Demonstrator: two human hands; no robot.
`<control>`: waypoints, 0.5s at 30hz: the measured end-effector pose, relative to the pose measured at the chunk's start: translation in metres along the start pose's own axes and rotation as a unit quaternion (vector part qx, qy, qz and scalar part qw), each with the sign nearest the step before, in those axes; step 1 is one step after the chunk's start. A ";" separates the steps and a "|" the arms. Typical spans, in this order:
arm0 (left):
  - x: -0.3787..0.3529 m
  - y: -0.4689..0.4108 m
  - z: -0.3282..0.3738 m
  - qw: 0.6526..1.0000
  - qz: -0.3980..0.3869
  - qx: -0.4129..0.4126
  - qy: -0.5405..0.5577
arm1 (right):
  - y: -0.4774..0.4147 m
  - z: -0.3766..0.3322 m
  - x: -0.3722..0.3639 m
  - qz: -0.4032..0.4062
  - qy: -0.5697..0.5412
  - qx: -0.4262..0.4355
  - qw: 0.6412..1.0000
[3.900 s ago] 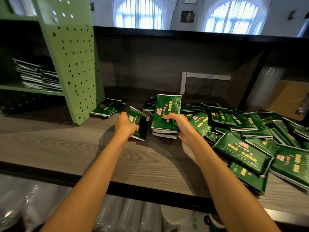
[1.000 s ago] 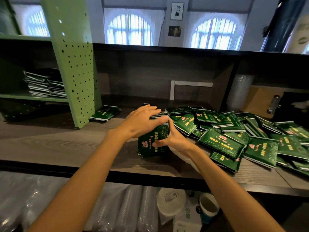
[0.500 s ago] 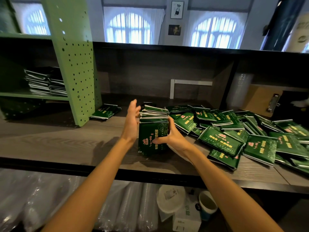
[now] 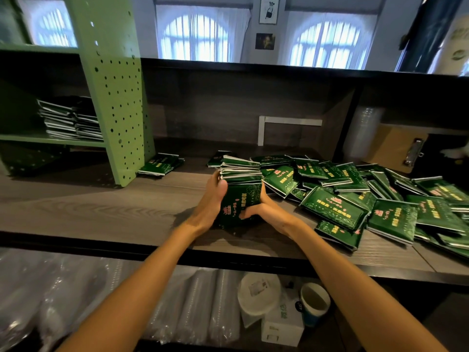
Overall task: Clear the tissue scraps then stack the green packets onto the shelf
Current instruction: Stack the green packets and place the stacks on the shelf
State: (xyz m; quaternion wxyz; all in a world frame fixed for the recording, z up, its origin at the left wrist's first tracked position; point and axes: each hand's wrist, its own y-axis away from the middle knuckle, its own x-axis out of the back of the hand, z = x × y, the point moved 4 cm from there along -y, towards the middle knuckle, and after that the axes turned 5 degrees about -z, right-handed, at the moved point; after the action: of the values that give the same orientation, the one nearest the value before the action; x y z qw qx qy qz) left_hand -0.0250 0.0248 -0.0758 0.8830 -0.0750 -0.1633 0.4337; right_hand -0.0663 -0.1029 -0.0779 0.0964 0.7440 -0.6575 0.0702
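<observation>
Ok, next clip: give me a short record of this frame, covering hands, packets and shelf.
bundle of green packets: stood on edge on the counter
left hand: holds its left side
right hand: grips its right side, thumb on the front
loose packets: heaped on the right
shelf: holds a packet stack

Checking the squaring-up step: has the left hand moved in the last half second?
Yes: the left hand moved right, away from the green shelf upright, onto the packet bundle.

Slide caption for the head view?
Left hand and right hand hold a bundle of green packets on the counter beside a loose pile.
</observation>
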 end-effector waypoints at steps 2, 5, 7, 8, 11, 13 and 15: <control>0.009 -0.001 -0.003 0.992 -0.037 0.003 -0.124 | 0.000 0.001 0.002 0.003 0.015 0.001 1.000; 0.014 -0.002 -0.007 0.974 -0.071 0.001 -0.217 | -0.003 0.002 0.003 0.003 0.026 0.001 1.000; 0.015 -0.004 -0.008 0.975 -0.073 -0.003 -0.212 | -0.006 0.003 0.003 0.005 0.025 0.013 1.000; 0.016 -0.007 -0.009 0.978 -0.066 0.001 -0.200 | -0.009 0.003 0.004 0.010 0.023 0.020 1.000; 0.018 -0.013 -0.007 0.980 -0.046 -0.015 -0.192 | -0.013 0.001 0.008 0.025 0.020 0.031 0.999; 0.020 -0.021 -0.011 0.978 -0.049 -0.019 -0.201 | -0.020 0.002 0.013 0.025 0.024 0.028 0.999; 0.022 -0.027 -0.014 0.977 -0.058 -0.013 -0.205 | -0.027 0.004 0.017 0.022 0.029 0.024 0.999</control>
State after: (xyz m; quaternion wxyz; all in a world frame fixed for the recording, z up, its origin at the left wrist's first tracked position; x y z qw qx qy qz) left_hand 0.0125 0.0256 -0.0769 0.8530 0.0138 -0.3508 0.3862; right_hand -0.0375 -0.1168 -0.0792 0.0959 0.7289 -0.6690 0.1094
